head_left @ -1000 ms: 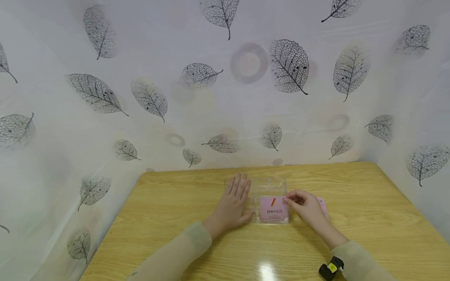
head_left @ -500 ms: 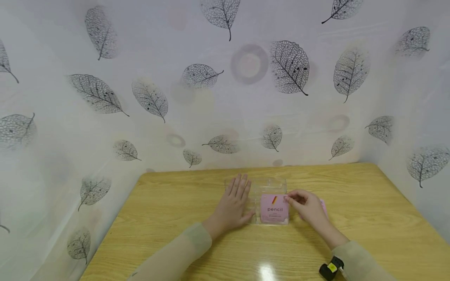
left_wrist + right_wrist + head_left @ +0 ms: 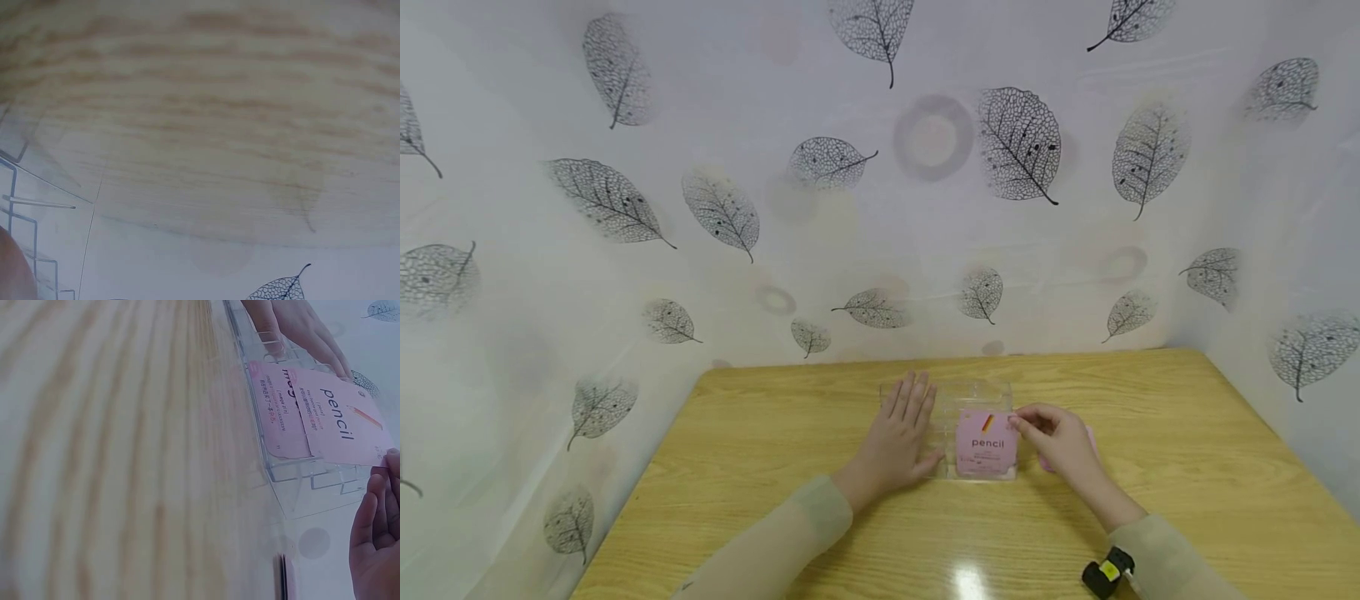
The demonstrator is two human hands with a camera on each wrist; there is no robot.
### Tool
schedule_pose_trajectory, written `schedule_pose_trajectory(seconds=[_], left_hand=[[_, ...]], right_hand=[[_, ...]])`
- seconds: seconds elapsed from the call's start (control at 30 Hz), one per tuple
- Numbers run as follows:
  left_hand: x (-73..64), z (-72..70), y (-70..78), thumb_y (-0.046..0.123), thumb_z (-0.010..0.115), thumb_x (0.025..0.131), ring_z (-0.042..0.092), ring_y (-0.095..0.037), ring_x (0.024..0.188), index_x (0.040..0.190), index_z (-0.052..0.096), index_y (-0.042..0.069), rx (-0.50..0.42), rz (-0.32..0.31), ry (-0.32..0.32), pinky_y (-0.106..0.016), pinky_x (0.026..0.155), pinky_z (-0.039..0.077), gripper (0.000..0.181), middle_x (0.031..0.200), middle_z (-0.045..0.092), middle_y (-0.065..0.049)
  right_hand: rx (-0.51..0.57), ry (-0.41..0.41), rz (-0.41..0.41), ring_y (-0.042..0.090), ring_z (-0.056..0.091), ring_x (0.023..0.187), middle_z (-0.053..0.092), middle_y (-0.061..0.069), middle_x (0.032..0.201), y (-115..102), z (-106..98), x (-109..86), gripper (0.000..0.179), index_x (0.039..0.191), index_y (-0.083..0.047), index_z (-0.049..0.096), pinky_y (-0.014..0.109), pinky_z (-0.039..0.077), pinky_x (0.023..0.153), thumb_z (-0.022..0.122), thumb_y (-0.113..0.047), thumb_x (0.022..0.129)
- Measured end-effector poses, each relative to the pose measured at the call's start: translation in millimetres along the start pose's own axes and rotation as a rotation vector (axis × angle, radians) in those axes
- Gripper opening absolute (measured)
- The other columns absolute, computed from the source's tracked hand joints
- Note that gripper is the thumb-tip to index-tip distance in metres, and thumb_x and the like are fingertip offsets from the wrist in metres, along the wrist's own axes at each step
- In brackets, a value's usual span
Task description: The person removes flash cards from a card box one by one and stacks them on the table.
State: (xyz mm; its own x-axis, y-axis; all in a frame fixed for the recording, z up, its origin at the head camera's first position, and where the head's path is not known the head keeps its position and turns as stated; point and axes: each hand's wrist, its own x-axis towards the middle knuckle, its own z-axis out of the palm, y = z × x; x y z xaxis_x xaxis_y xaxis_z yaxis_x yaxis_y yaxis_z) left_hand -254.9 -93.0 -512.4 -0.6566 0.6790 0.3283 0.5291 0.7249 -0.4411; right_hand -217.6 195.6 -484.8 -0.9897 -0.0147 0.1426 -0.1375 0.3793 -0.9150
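My right hand (image 3: pixel 1062 439) pinches the right edge of a pink flashcard printed "pencil" (image 3: pixel 987 457) between thumb and fingers. The card stands tilted in a compartment of a clear stepped plastic rack (image 3: pixel 977 390). In the right wrist view, a second pink card (image 3: pixel 281 422) sits in the rack, partly covered by the pencil card; its word is only partly readable. My left hand (image 3: pixel 893 435) lies flat over the rack's left part with fingers straight. In the left wrist view, only a sliver of that hand and the rack's clear steps (image 3: pixel 36 240) show.
More pink card (image 3: pixel 1046 463) lies on the table right of the rack, mostly hidden behind my right hand. The wooden table (image 3: pixel 760 433) meets a leaf-patterned sheet (image 3: pixel 850 242) at the back and sides. A black device (image 3: pixel 1101 575) is strapped to my right wrist.
The pencil card has risen slightly in its compartment, moving up with my right fingers. My left hand has stayed on the rack.
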Motion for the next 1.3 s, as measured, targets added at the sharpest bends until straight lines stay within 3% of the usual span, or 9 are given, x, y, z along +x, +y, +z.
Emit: schedule_pose_trajectory(seconds=[0.47,0.73,1.3], left_hand=[[0.8,1.8,0.4,0.071,0.046,0.1,0.025,-0.044,0.162,0.166,0.025,-0.002,-0.002,0.0,0.017,-0.049,0.135,0.024,0.101,0.175,0.021,-0.027],[0.4,2.1,0.5,0.071,0.046,0.1,0.027,-0.044,0.161,0.166,0.024,-0.003,-0.004,0.002,0.021,-0.049,0.134,0.026,0.101,0.174,0.024,-0.027],[0.1,1.4,0.7,0.07,0.045,0.101,0.031,-0.044,0.16,0.166,0.023,-0.004,-0.008,0.006,0.0,-0.05,0.134,0.026,0.1,0.174,0.024,-0.027]], right_hand=[[0.003,0.033,-0.003,0.001,0.043,0.048,0.073,0.006,0.085,-1.7,-2.0,3.4,0.02,0.109,0.008,0.075,0.019,0.036,0.039,0.073,-0.011,0.101],[-0.022,0.055,-0.036,-0.004,0.057,0.073,0.077,0.015,0.095,0.1,-4.4,2.6,0.021,0.109,0.009,0.075,0.016,0.052,0.064,0.075,-0.009,0.099],[-0.048,0.08,-0.003,-0.003,0.058,0.072,0.075,0.012,0.091,0.7,-8.5,1.3,0.021,0.11,0.01,0.074,0.017,0.054,0.062,0.071,-0.008,0.101]])
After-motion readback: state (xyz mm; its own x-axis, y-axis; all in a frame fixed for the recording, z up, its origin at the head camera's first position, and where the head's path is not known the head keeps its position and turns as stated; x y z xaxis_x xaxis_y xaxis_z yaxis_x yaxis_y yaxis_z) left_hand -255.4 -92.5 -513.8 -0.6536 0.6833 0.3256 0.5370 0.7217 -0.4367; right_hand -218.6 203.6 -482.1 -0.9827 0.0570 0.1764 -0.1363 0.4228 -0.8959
